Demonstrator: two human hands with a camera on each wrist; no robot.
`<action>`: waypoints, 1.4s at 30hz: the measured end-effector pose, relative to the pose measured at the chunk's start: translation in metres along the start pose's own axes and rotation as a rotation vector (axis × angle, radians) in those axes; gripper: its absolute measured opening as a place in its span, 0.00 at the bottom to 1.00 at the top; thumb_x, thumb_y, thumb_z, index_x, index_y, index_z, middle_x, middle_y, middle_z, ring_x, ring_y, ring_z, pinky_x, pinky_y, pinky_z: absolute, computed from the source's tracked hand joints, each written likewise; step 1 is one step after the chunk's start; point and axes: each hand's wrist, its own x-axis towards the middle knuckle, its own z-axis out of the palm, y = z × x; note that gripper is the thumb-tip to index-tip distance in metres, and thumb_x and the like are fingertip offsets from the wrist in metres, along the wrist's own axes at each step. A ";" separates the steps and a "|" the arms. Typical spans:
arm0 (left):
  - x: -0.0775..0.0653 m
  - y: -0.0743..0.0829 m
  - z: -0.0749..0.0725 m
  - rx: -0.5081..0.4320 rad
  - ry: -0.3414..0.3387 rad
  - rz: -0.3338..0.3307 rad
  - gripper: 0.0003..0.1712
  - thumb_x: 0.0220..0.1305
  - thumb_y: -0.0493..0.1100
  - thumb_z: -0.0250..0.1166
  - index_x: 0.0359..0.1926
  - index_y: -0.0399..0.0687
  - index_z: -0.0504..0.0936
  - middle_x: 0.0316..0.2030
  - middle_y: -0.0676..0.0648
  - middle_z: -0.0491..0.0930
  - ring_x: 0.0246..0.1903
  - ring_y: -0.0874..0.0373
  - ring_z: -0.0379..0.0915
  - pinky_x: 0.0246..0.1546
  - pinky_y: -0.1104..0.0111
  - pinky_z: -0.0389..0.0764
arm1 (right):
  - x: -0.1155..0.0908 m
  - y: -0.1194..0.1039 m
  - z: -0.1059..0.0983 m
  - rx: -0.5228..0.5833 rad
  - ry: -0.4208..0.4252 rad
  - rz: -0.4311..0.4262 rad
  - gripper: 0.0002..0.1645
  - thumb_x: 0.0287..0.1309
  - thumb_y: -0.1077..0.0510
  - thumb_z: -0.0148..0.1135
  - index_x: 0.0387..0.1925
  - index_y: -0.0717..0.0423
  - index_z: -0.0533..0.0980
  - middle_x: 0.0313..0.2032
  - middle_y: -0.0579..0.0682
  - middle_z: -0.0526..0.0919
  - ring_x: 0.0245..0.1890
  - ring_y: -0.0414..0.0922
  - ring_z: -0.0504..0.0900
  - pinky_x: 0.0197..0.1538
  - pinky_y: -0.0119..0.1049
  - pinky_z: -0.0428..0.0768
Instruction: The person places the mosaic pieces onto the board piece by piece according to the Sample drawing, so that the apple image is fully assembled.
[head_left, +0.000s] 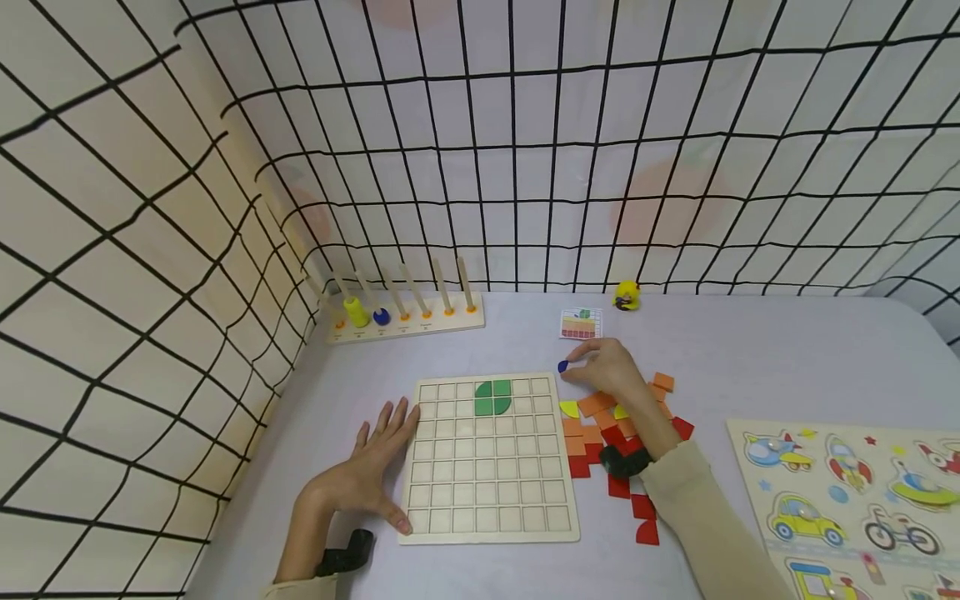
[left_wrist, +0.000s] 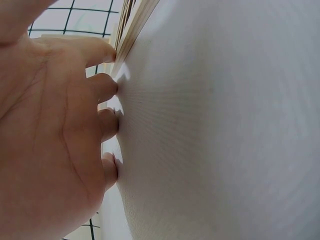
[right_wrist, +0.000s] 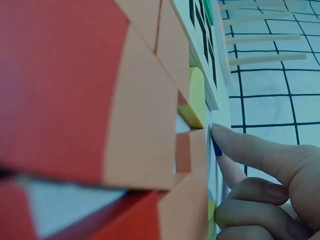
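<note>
My right hand [head_left: 609, 368] pinches a small dark blue tile [head_left: 562, 366] between thumb and fingertips, just beyond the upper right corner of a wooden grid board [head_left: 491, 475]. The same blue tile [right_wrist: 216, 146] shows partly in the right wrist view. Several green tiles with rounded corners [head_left: 492, 397] sit in the board's upper cells. My left hand [head_left: 367, 475] lies with fingers spread along the board's left edge, thumb at its lower left corner. In the left wrist view, the left hand's fingertips [left_wrist: 109, 125] touch the white surface, the forefinger near the board's side.
Red tiles [head_left: 618, 485], orange tiles [head_left: 597, 404] and yellow tiles [head_left: 570, 409] lie right of the board. Behind are a pattern card [head_left: 581, 323], a yellow toy [head_left: 626, 295] and a peg stand [head_left: 408, 319]. A picture puzzle board [head_left: 840, 500] lies at right; black netting surrounds the table.
</note>
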 end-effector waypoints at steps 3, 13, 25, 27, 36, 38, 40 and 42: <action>0.000 0.000 0.000 -0.001 0.000 -0.001 0.92 0.24 0.53 0.91 0.83 0.43 0.38 0.82 0.36 0.25 0.81 0.33 0.14 0.76 0.32 0.22 | 0.001 -0.001 0.001 0.003 -0.001 -0.011 0.17 0.59 0.55 0.74 0.49 0.56 0.85 0.41 0.58 0.76 0.41 0.52 0.72 0.35 0.35 0.68; -0.001 0.001 0.000 -0.005 -0.002 -0.001 0.92 0.24 0.53 0.91 0.83 0.43 0.38 0.82 0.36 0.25 0.81 0.33 0.14 0.76 0.32 0.22 | 0.003 -0.002 -0.003 0.037 0.011 -0.012 0.16 0.62 0.60 0.69 0.52 0.55 0.86 0.42 0.56 0.75 0.36 0.49 0.71 0.34 0.34 0.66; -0.001 0.001 -0.001 0.003 0.000 -0.019 0.92 0.24 0.53 0.91 0.83 0.45 0.38 0.82 0.37 0.25 0.81 0.34 0.14 0.76 0.32 0.22 | 0.006 -0.001 0.001 0.024 0.033 -0.082 0.10 0.59 0.57 0.74 0.41 0.58 0.89 0.45 0.57 0.77 0.46 0.52 0.69 0.41 0.38 0.64; -0.001 0.000 -0.001 0.007 0.000 -0.022 0.92 0.24 0.53 0.91 0.83 0.45 0.38 0.82 0.37 0.25 0.81 0.34 0.14 0.76 0.32 0.22 | 0.007 -0.001 0.001 0.019 0.031 -0.083 0.10 0.59 0.57 0.74 0.41 0.59 0.89 0.45 0.58 0.77 0.46 0.52 0.69 0.40 0.38 0.64; 0.000 0.002 -0.001 0.002 0.000 -0.016 0.92 0.24 0.53 0.91 0.83 0.44 0.38 0.82 0.37 0.25 0.81 0.34 0.14 0.77 0.33 0.22 | 0.004 -0.003 -0.001 0.035 0.011 -0.083 0.12 0.60 0.55 0.75 0.42 0.58 0.89 0.31 0.52 0.76 0.35 0.49 0.69 0.30 0.34 0.62; 0.000 0.002 -0.001 0.007 -0.001 -0.016 0.92 0.24 0.53 0.91 0.83 0.45 0.38 0.82 0.37 0.25 0.81 0.34 0.14 0.77 0.32 0.22 | 0.002 -0.005 0.002 0.039 -0.002 -0.099 0.12 0.60 0.53 0.75 0.41 0.57 0.89 0.29 0.51 0.75 0.35 0.48 0.69 0.29 0.34 0.61; 0.000 0.001 -0.001 0.004 0.000 -0.016 0.92 0.24 0.53 0.91 0.83 0.45 0.38 0.83 0.37 0.25 0.81 0.34 0.14 0.77 0.33 0.22 | -0.001 -0.010 0.007 0.047 -0.026 -0.125 0.12 0.59 0.53 0.76 0.40 0.56 0.89 0.26 0.49 0.75 0.34 0.48 0.69 0.30 0.34 0.61; 0.000 0.001 -0.001 -0.002 0.000 -0.017 0.92 0.23 0.52 0.91 0.84 0.45 0.38 0.83 0.37 0.25 0.81 0.35 0.14 0.76 0.33 0.22 | -0.006 -0.016 0.015 0.057 -0.061 -0.146 0.11 0.58 0.53 0.77 0.38 0.55 0.90 0.25 0.47 0.71 0.32 0.47 0.68 0.29 0.34 0.61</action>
